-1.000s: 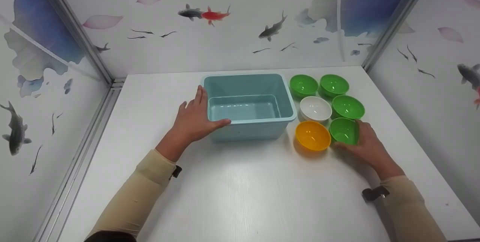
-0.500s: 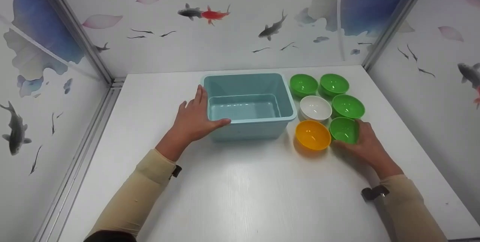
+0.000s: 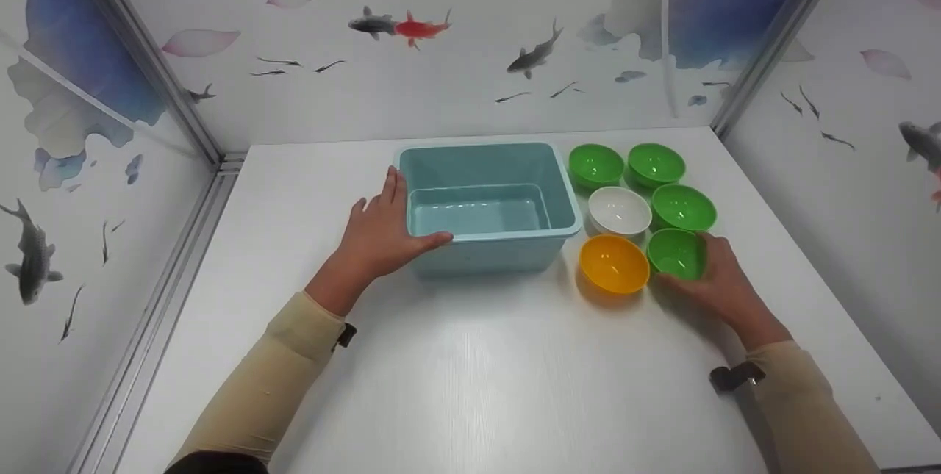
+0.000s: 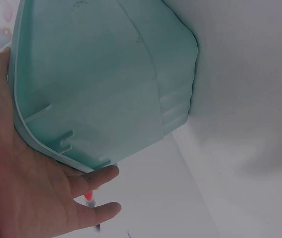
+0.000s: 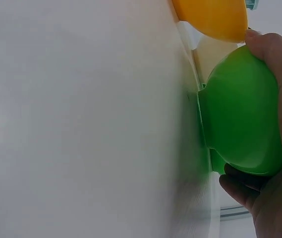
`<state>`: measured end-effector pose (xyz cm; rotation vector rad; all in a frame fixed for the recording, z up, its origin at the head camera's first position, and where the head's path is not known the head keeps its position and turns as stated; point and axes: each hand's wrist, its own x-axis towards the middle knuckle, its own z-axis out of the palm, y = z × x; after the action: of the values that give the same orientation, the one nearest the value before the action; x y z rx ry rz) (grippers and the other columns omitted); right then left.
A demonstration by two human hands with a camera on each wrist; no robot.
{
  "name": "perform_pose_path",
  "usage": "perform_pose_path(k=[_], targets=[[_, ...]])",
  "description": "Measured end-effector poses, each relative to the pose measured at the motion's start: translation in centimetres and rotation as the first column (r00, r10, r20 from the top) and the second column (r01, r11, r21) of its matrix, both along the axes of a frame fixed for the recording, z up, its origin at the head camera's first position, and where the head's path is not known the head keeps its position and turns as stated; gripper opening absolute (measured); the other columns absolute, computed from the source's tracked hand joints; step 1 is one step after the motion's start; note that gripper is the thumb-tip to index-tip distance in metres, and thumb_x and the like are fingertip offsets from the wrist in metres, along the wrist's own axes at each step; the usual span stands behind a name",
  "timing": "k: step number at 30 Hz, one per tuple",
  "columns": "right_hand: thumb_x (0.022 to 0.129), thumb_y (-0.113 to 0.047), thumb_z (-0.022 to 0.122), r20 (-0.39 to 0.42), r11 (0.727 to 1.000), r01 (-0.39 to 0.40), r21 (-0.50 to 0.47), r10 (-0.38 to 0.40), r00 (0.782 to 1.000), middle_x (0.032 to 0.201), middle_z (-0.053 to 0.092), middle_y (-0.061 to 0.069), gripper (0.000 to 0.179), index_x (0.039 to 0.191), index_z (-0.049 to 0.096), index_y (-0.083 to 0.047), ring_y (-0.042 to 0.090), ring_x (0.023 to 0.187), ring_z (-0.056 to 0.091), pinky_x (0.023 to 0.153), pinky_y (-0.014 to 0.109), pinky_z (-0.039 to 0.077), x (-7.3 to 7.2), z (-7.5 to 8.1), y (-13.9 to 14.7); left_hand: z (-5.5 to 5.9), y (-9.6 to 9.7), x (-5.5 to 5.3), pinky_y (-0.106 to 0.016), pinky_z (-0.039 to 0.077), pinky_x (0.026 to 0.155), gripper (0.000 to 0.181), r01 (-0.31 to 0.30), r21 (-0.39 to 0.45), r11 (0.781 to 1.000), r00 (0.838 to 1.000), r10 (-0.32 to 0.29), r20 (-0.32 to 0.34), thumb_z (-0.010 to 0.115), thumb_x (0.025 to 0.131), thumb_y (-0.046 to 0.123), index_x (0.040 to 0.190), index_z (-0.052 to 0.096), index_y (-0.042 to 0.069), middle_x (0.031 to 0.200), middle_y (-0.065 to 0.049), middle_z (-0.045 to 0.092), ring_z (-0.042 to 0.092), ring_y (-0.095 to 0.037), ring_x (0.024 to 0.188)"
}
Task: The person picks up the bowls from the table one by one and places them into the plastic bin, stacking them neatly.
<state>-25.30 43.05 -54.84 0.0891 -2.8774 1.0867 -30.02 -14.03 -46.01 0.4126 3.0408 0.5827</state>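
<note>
My left hand (image 3: 377,233) rests against the left front corner of a light blue plastic tub (image 3: 489,252), fingers straight along its side. Its thumb lies over the front rim; in the left wrist view the palm faces the tub's outer wall (image 4: 96,74). My right hand (image 3: 724,286) holds the nearest green bowl (image 3: 675,253) at its right side, thumb in front and fingers behind. That bowl's curved underside (image 5: 245,114) shows in the right wrist view, with the foot at the table. Beside it stands an orange bowl (image 3: 614,264), close to my thumb.
A white bowl (image 3: 619,211) stands behind the orange one. More green bowls, the right one (image 3: 684,207) and two at the back (image 3: 595,165), stand upright right of the tub. The white table (image 3: 470,378) is enclosed by printed panels (image 3: 470,92) at the back and sides.
</note>
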Motion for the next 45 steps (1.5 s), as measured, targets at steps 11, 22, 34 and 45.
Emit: perform_pose_path(k=[11, 22, 34, 45], targets=[[0.090, -0.043, 0.094, -0.058, 1.000, 0.001, 0.024, 0.001, 0.998, 0.145, 0.044, 0.037, 0.111, 0.163, 0.031, 0.012, 0.054, 0.134, 0.047, 0.112, 0.075, 0.038, 0.3, 1.7, -0.1, -0.2, 0.1, 0.0, -0.067, 0.021, 0.129, 0.144, 0.004, 0.005, 1.000, 1.000, -0.004, -0.005, 0.053, 0.086, 0.097, 0.175, 0.000, -0.002, 0.185, -0.019, 0.003, 0.037, -0.042, 0.161], [0.091, -0.040, 0.093, -0.074, 1.000, 0.001, 0.026, 0.001, 0.997, 0.143, 0.043, 0.035, 0.107, 0.162, 0.031, 0.010, 0.052, 0.129, 0.047, 0.107, 0.073, 0.041, -0.1, 4.5, -0.8, -0.2, 0.2, 0.0, -0.067, 0.019, 0.130, 0.144, -0.005, 0.021, 1.000, 1.000, 0.005, 0.009, 0.053, 0.085, 0.098, 0.175, -0.001, -0.001, 0.185, -0.018, 0.002, 0.034, -0.042, 0.162], [0.094, -0.042, 0.091, -0.018, 0.996, -0.060, -0.067, 0.059, 0.998, 0.154, 0.039, 0.032, 0.109, 0.168, 0.026, 0.004, 0.051, 0.138, 0.043, 0.112, 0.071, 0.036, -1.3, 7.6, -3.9, -0.2, -0.1, 0.1, -0.066, 0.017, 0.131, 0.144, -0.003, 0.031, 1.000, 1.000, 0.002, 0.021, 0.053, 0.086, 0.097, 0.175, -0.002, -0.001, 0.185, -0.018, -0.001, 0.034, -0.040, 0.163], [0.096, -0.034, 0.089, -0.041, 0.987, -0.135, -0.082, 0.132, 0.990, 0.158, 0.041, 0.032, 0.104, 0.169, 0.026, 0.006, 0.050, 0.142, 0.041, 0.116, 0.071, 0.034, -2.3, 9.9, -6.7, 0.1, 0.0, 0.2, -0.065, 0.018, 0.131, 0.140, 0.003, 0.018, 1.000, 1.000, -0.003, 0.021, 0.052, 0.089, 0.095, 0.175, -0.002, -0.002, 0.185, -0.018, -0.001, 0.035, -0.042, 0.162]])
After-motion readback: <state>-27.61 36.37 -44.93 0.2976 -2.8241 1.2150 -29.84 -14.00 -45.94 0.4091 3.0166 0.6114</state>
